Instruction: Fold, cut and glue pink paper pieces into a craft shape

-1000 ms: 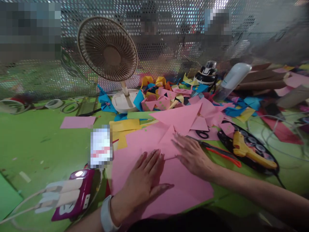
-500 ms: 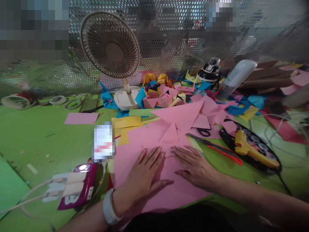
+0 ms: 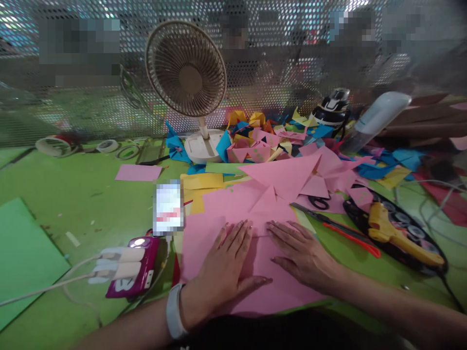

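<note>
A large pink paper sheet (image 3: pixel 207 233) lies on the green table near me, with a folded triangular flap at its far edge. My left hand (image 3: pixel 222 267) lies flat on the sheet, fingers stretched out and pointing away; a white band is on its wrist. My right hand (image 3: pixel 302 253) also lies flat on the pink paper just to the right, fingers spread and pointing left toward the left hand's fingertips. Neither hand holds anything.
A white desk fan (image 3: pixel 188 73) stands at the back before a perforated metal screen. A heap of folded coloured paper (image 3: pixel 262 141) lies behind the sheet. Scissors (image 3: pixel 317 201), an orange-handled cutter (image 3: pixel 346 231), and a yellow glue gun (image 3: pixel 397 233) on a black tray lie right. A purple power strip (image 3: pixel 134 267) sits left.
My right hand slid toward me across the pink paper, from the flap's tip to beside the left hand. The view shifted slightly.
</note>
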The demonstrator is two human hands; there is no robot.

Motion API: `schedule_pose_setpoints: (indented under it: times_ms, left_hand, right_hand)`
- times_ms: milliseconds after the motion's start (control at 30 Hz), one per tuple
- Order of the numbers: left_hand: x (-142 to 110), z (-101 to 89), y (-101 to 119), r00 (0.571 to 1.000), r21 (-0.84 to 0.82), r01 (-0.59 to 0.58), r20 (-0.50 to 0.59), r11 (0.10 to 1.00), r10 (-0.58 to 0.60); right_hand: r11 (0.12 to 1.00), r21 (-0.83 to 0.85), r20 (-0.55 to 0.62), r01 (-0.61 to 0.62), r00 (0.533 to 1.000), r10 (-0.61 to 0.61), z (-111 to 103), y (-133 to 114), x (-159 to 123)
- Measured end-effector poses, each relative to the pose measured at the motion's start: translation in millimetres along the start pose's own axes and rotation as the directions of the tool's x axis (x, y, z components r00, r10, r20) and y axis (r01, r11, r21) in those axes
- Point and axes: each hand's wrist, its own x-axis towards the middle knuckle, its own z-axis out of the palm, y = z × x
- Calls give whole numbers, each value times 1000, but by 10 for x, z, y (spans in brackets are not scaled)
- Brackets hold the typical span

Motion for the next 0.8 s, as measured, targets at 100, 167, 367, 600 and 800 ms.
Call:
schedule_pose_setpoints:
  times_ms: [100,167,367,600,800]
  left_hand:
    - [5,-10,66,999,-28,-49,22,998,50]
    - [8,-16,90,997,-46,-71,38,996,73]
    - [5,6,92,996,-112,-79,42,991,84]
    - [12,-11,95,989,-156,-109,78,982,123]
    - [19,-40,81,987,-192,-94,112,977,117]
  right_hand:
    - [1000,-7,2,9,1000,-9,18,4,-10]
    - [1000,3,-12,11,1000,-11,22,4,-13]
    - [999,33,-53,10,999,-8,26,-4,-14]
    - [999,-21,-13,29,999,-29,61,16,-31]
    - [999,-24,-14,35,999,-35,72,20,-40]
